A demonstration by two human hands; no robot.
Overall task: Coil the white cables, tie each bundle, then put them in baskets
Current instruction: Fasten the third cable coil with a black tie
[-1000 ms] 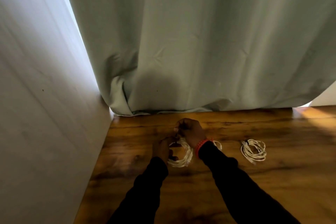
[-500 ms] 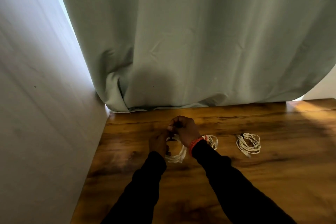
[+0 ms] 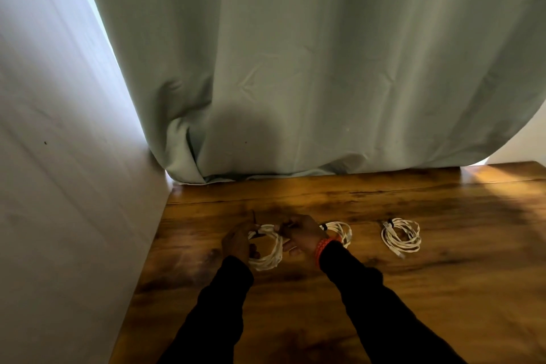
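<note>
1. Head view: both hands work on one coil of white cable (image 3: 267, 248), held just above the wooden table (image 3: 443, 289) near its left side.
2. The left hand (image 3: 236, 241) curls its fingers round the coil's left edge, where a thin dark tie (image 3: 254, 220) sticks up.
3. The right hand (image 3: 300, 233) pinches the coil's top right; what its fingertips hold is too small to tell.
4. Step in hand, as I judge it: tying this bundle.
5. Two coils already lie tied: one (image 3: 339, 232) just behind the right wrist, another (image 3: 401, 236) further right.
6. The next move calls for cinching the tie while the loops stay gathered; no basket is in view.
</note>
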